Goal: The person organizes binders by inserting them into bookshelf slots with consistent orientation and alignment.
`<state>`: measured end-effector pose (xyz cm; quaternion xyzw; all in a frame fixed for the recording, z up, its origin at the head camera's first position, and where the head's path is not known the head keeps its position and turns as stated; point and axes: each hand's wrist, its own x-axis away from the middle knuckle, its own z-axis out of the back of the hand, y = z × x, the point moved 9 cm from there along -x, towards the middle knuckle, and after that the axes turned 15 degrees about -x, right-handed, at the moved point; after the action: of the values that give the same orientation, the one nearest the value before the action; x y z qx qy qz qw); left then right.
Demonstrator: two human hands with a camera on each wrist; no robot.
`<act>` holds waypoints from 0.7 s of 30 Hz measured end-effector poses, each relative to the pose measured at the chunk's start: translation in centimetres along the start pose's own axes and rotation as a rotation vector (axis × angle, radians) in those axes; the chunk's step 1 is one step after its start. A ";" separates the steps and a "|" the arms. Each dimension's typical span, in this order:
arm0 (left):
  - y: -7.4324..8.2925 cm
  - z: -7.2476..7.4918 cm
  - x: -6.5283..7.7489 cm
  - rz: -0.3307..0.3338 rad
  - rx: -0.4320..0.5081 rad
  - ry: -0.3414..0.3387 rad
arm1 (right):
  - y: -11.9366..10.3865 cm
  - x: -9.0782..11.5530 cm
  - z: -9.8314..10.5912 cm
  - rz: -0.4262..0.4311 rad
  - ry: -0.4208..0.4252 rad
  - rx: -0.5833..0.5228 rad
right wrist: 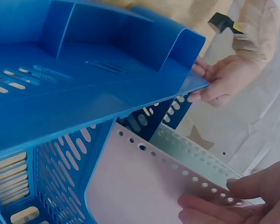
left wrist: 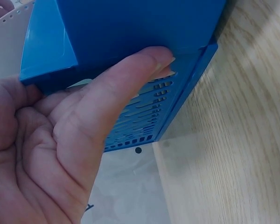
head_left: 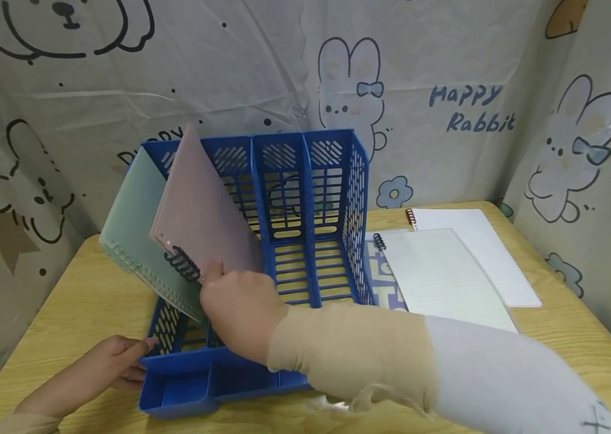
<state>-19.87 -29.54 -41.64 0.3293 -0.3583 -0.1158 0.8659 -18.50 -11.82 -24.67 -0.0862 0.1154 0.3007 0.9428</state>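
A blue desktop file rack (head_left: 311, 259) with upright dividers and a low front tray stands on the table. My left hand (head_left: 107, 361) grips its front left corner, the thumb (left wrist: 144, 63) lying along the side wall. My right hand (head_left: 240, 307) pinches the punched, coil-bound edge of a pink notebook (head_left: 202, 205) between thumb and fingers. That notebook tilts down into a left-hand slot of the rack, its lower part hidden by my hand and the rack. A green spiral notebook (head_left: 137, 223) leans in the leftmost slot beside it.
Right of the rack lie a notebook with a pale lined page (head_left: 446, 271), a white spiral notebook (head_left: 495, 253) behind it, and a purple patterned sheet (head_left: 384, 277) partly underneath. A printed cloth (head_left: 262, 72) hangs behind the wooden table (head_left: 72, 307).
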 end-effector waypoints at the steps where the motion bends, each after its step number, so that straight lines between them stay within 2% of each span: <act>1: 0.0 0.0 0.0 0.005 -0.006 0.002 | 0.2 0.2 0.1 -0.002 -0.007 -0.031; 6: 0.0 0.1 -0.1 0.014 -0.022 0.031 | 1.1 1.7 0.4 -0.012 0.008 -0.142; 11: 0.0 -0.2 -0.1 -0.009 0.017 -0.010 | 1.2 3.3 0.2 -0.015 0.020 -0.169; 15: 0.1 -0.2 0.0 -0.028 0.025 -0.036 | 0.6 4.6 -0.6 -0.008 -0.021 -0.248; 19: 0.3 -0.2 0.0 -0.037 0.021 -0.035 | 0.3 5.5 -1.0 0.021 -0.071 -0.334; 21: 0.3 -0.2 -0.1 -0.033 0.017 -0.027 | 0.4 6.0 -0.9 0.036 -0.071 -0.333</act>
<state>-19.81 -29.19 -41.56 0.3408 -0.3655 -0.1314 0.8561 -14.12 -8.41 -27.17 -0.2283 0.0320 0.3352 0.9135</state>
